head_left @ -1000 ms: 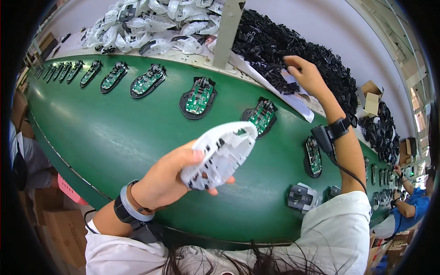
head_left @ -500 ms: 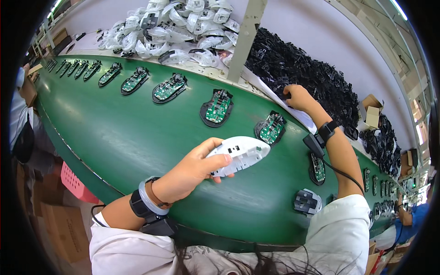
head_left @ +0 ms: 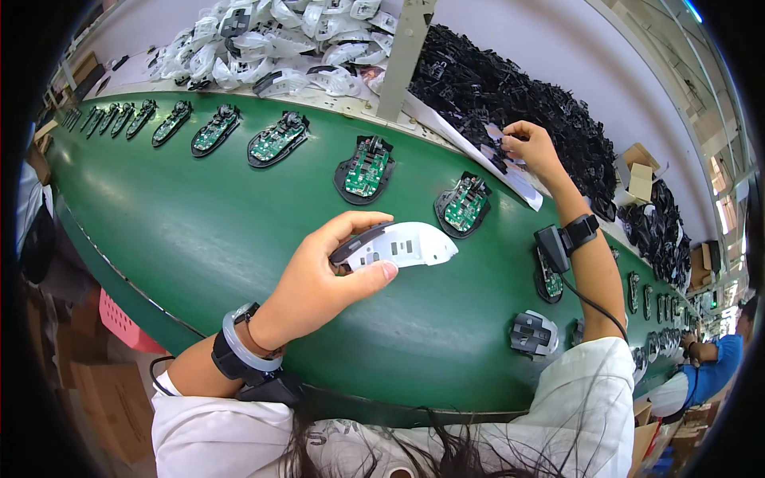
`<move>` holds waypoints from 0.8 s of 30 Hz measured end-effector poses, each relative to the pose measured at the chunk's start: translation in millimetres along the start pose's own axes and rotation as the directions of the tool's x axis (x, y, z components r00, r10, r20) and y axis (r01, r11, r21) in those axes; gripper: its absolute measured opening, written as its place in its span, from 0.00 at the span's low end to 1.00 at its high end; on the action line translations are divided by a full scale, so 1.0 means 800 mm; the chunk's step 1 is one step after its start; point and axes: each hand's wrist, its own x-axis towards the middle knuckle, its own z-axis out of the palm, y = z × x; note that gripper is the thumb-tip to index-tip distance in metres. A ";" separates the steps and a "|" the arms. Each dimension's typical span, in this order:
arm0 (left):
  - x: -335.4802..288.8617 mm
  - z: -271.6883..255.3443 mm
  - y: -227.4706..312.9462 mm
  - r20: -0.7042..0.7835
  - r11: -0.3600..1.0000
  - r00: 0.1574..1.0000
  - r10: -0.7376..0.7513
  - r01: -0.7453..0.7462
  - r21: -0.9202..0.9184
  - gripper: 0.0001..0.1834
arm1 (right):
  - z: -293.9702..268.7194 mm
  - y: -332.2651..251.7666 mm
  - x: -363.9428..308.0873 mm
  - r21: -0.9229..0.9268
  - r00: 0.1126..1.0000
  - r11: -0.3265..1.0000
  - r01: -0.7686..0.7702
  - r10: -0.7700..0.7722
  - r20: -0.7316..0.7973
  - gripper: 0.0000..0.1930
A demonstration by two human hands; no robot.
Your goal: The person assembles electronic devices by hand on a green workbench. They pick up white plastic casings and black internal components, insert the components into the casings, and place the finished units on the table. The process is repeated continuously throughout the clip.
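My left hand (head_left: 315,275) grips a white computer mouse shell (head_left: 414,244) with a dark side panel, held above the green bench. Its hollow inside, with small rectangular slots, faces partly up. My right hand (head_left: 532,147) is at the near edge of a heap of small black plastic parts (head_left: 510,92), thumb and fingers pinched together. Whatever is between those fingertips is too small to make out. Just beyond the shell, a mouse base with a green circuit board (head_left: 464,205) lies on the bench. Another mouse base (head_left: 366,171) sits to its left.
More mouse bases (head_left: 277,139) stretch in a row along the green bench (head_left: 215,247). White bagged shells (head_left: 279,44) are piled behind a metal post (head_left: 401,64). A grey mouse shell (head_left: 534,334) lies near my right forearm. At far right, a co-worker in a blue shirt (head_left: 713,370) sits.
The shell in my left hand has turned, showing more of its inside and dark side panel. My right hand has shifted slightly at the black heap, its fingers now pinched. The view has shifted slightly.
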 end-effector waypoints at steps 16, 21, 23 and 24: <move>-0.001 -0.002 0.001 -0.021 0.998 0.998 0.055 -0.054 0.030 0.26 | 0.047 -0.024 0.049 -0.685 0.880 0.601 0.411 -0.457 0.127 0.10; 0.000 -0.007 0.002 -0.043 0.991 0.991 0.125 -0.123 0.051 0.27 | 0.029 -0.097 -0.023 -0.325 0.963 0.925 0.195 -0.242 -0.114 0.10; -0.003 -0.010 -0.003 -0.077 0.992 0.990 0.118 -0.114 0.063 0.27 | 0.045 -0.132 -0.064 0.031 0.990 0.992 0.125 -0.123 -0.074 0.10; -0.001 -0.011 -0.006 -0.087 0.992 0.990 0.110 -0.105 0.067 0.27 | 0.049 -0.148 -0.087 0.036 0.980 0.979 0.200 -0.200 -0.009 0.09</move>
